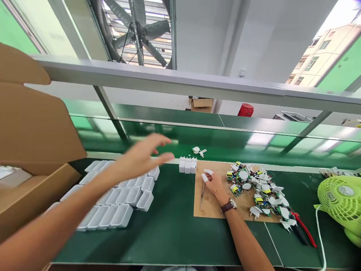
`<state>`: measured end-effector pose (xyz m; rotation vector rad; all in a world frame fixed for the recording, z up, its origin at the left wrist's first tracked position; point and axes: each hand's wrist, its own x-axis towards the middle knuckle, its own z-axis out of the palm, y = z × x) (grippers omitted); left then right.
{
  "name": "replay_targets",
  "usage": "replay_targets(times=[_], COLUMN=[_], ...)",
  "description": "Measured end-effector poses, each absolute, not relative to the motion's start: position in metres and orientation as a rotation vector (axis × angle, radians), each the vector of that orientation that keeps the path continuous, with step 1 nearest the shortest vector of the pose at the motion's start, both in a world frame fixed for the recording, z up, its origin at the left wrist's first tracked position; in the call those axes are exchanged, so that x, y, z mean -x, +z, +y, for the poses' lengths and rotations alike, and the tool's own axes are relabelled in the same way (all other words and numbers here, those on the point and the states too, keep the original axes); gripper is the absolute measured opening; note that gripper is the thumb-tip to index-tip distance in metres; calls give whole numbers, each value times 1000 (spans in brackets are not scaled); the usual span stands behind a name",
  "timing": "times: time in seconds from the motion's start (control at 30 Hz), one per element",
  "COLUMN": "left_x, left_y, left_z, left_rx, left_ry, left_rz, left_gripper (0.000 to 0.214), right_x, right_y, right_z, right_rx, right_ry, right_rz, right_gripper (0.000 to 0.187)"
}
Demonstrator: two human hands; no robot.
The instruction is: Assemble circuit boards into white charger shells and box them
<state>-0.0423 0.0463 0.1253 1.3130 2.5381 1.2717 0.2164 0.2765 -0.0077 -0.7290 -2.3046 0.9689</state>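
Observation:
My left hand (145, 155) is stretched out in the air above rows of white plastic shells (118, 201), fingers spread and blurred, holding nothing. My right hand (214, 184) rests on a brown board (210, 207), with white finger cots on two fingertips, its fingers loosely curled beside metal tweezers (202, 194). A small group of finished white adapters (188, 165) stands just beyond the board's far left corner. A pile of circuit boards and white plug parts (261, 192) lies to the right of that hand.
A large open cardboard box (28, 150) stands at the left. A green conveyor belt (225, 146) runs behind the bench, with two white pieces (199, 151) on it. Red-handled cutters (303, 227) and a lime-green fan (342, 199) sit at the right.

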Motion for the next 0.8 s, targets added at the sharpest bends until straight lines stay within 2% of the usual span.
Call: replay_targets(times=[0.1,0.23,0.3,0.4,0.47,0.57,0.63,0.8], left_x=[19,-11,-17,-15,-11,-5,-2,-8], left_y=[129,113,107,104,105,106,106,94], left_z=[79,137,162,187,193,186,175,149], left_rx=[-1537,-1555,-1591,-1603,-1604,-1635,-1670,-1509], left_ry=[581,335,265,163,112,72,71,325], left_rz=[2432,2399,2368,2333,2311,2236,2186,2426], left_gripper=[102,114,108,88,74,67,76,131], right_x=[-219,-220,-220,-220,-220,-220,-219,-218], right_y=[-9,-11,-12,-13,-13,-14,-14,-16], right_z=[276,277,278,278,278,277,277,276], right_rx=[681,626,612,601,592,588,588,593], right_ry=[982,972,957,929,916,906,905,902], right_rz=[-2287,-2274,-2269,-2270,-2281,-2294,-2298,-2285], right_gripper=[35,31,31,31,31,32,31,32])
